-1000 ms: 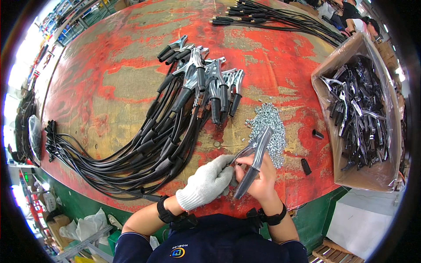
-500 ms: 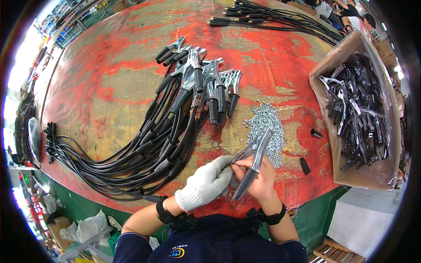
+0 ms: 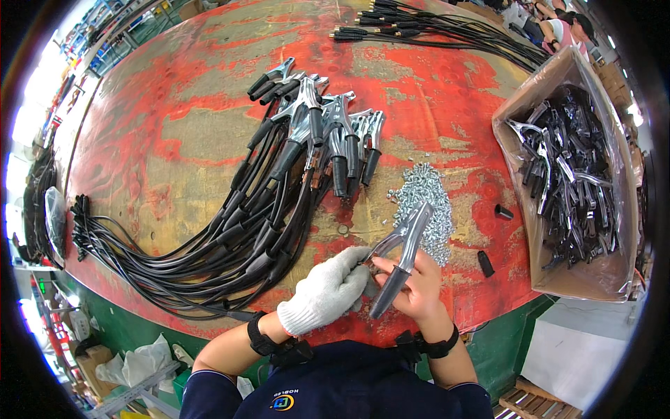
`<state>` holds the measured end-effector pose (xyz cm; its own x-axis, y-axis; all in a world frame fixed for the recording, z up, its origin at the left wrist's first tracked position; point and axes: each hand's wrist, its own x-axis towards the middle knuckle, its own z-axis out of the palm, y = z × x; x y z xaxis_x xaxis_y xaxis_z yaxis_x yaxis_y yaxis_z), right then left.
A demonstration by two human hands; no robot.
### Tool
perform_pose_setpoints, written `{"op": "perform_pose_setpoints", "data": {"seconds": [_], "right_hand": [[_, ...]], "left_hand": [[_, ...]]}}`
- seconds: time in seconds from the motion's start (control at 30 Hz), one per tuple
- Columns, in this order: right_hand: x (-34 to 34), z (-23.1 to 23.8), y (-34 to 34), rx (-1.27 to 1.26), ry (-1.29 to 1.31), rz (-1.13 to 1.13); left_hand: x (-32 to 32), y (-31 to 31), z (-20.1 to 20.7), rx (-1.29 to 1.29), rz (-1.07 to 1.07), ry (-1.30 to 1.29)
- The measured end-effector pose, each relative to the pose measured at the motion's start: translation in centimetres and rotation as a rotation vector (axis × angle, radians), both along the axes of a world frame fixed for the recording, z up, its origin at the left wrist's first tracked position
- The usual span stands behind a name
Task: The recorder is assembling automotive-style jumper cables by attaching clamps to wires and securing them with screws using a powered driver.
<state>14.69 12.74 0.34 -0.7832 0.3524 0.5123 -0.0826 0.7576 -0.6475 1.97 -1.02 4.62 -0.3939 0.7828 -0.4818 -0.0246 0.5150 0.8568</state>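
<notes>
My left hand [image 3: 328, 290], in a white knit glove, is closed on one handle of a metal spring clamp [image 3: 413, 234]. The clamp has silvery jaws and a black grip on its other handle, which slants down across my right hand [image 3: 421, 288]. That bare hand has its fingers bent in at the clamp's gloved end; whether they pinch some small part is hidden. Just beyond the clamp lies a pile of small silvery screws [image 3: 427, 199]. Left of it, several clamps [image 3: 307, 115] with black grips rest in a heap, with black cables [image 3: 230, 244] running from them.
A carton [image 3: 621, 230] lined with plastic and holding many clamps stands at the right. Two loose black sleeves [image 3: 485, 264] lie between it and the screws. More black cables [image 3: 447, 38] stretch along the far edge of the worn red table [image 3: 139, 119]. A person [image 3: 569, 31] is at the far right.
The clamp and my right hand have shifted very slightly, and my right fingers have moved a little at the clamp. The person at the far right has leaned over.
</notes>
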Motion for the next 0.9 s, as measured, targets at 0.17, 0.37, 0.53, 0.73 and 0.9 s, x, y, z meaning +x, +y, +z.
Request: {"op": "perform_pose_setpoints", "data": {"seconds": [0.17,0.37,0.53,0.73,0.9], "right_hand": [[0.1,0.5,0.3,0.098,-0.031,-0.003],[0.8,0.0,0.9,0.165,-0.016,-0.01],[0.8,0.2,1.1,0.082,0.03,0.029],[1.1,0.4,1.4,0.104,-0.066,0.048],[0.5,0.7,1.1,0.101,-0.071,0.012]], "left_hand": [[0.0,0.1,-0.1,-0.006,0.009,-0.035],[-0.1,0.2,0.4,-0.032,-0.022,-0.037],[0.0,0.2,0.2,-0.017,-0.001,-0.024],[0.3,0.3,0.6,-0.073,0.022,-0.089],[0.3,0.4,-0.2,-0.069,0.011,-0.067]]}}
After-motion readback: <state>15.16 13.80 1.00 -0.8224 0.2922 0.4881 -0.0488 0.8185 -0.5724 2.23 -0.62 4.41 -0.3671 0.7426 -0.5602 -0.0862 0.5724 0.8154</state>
